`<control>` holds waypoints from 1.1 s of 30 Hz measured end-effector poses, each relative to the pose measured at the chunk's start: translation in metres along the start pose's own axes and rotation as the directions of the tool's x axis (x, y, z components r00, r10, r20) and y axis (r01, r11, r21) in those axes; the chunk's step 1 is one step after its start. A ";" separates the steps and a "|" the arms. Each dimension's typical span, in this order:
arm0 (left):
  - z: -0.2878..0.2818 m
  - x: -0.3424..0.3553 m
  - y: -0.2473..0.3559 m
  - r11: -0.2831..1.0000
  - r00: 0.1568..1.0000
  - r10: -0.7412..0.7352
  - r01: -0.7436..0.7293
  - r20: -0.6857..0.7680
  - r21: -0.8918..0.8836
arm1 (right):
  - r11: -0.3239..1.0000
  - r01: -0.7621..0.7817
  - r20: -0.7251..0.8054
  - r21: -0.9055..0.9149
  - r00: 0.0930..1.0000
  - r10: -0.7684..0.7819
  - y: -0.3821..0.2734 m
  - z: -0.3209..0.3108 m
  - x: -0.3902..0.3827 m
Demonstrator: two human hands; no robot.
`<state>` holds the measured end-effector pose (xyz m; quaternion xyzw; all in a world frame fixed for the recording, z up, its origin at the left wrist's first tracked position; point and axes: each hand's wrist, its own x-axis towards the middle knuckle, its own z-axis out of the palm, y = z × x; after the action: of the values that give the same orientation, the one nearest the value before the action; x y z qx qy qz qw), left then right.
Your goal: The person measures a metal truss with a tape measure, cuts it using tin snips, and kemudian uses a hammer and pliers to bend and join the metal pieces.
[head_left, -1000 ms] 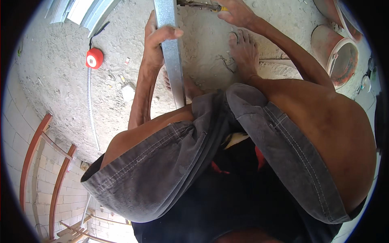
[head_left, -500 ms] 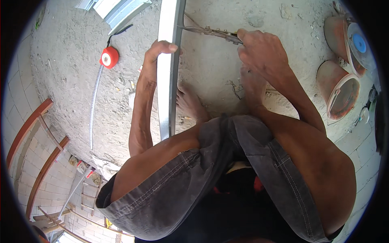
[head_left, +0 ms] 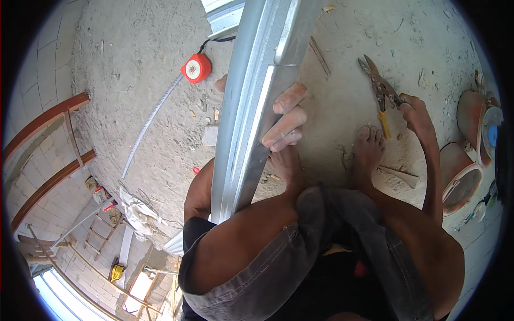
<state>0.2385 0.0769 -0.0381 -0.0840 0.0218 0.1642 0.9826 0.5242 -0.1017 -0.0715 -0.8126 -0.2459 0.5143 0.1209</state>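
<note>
A long galvanized metal channel runs upright through the middle of the picture, its near end by my left thigh. My left hand grips it, fingers curled over the right side and the thumb side mostly hidden behind the metal. Just above those fingers a narrow cut crosses the channel's right wall. Out to the right, my right hand holds tin snips by one handle. Their blades are spread and point up and left, while the yellow-gripped other handle hangs loose, away from the channel.
On the dusty floor at left lies a red tape measure with its blade pulled out. More metal sheet pieces lie at the top. Dirty buckets stand at the right. My bare feet are beside the channel.
The snips have come away from the channel's edge and moved right and down, opening. The channel has turned, showing its ribbed face and the cut. My left fingers now show on its right side.
</note>
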 end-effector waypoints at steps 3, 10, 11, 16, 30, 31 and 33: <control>0.006 0.012 -0.005 0.997 0.960 -0.070 0.070 0.270 0.011 | 1.000 0.019 0.003 0.006 1.000 -0.019 0.007 -0.004 0.007; 0.020 0.012 -0.004 0.986 0.851 -0.164 0.119 0.498 0.120 | 0.996 0.087 -0.023 -0.001 0.996 -0.087 0.014 -0.003 0.002; 0.020 0.011 -0.003 0.989 0.859 -0.130 0.079 0.496 0.122 | 1.000 0.002 0.017 0.023 1.000 -0.003 0.013 -0.004 0.003; 0.014 0.010 0.008 0.981 0.926 -0.146 0.092 0.347 0.169 | 0.891 -0.126 0.234 0.437 0.972 0.023 0.020 -0.002 -0.021; 0.019 0.002 0.017 0.804 0.991 0.012 0.070 -0.133 0.591 | 0.981 0.141 0.176 0.131 0.971 -0.163 -0.079 -0.038 -0.130; 0.019 0.003 0.017 0.799 0.991 0.015 0.070 -0.136 0.597 | 0.978 0.209 0.174 0.021 0.962 -0.210 -0.077 -0.040 -0.131; 0.021 0.003 0.017 0.782 0.991 0.015 0.073 -0.135 0.619 | 0.922 0.359 0.163 -0.143 0.928 -0.336 -0.073 -0.039 -0.131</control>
<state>0.2361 0.0970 -0.0201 0.2336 0.1388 0.1269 0.9540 0.4932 -0.1059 0.0802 -0.7267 -0.4368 0.5156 0.1238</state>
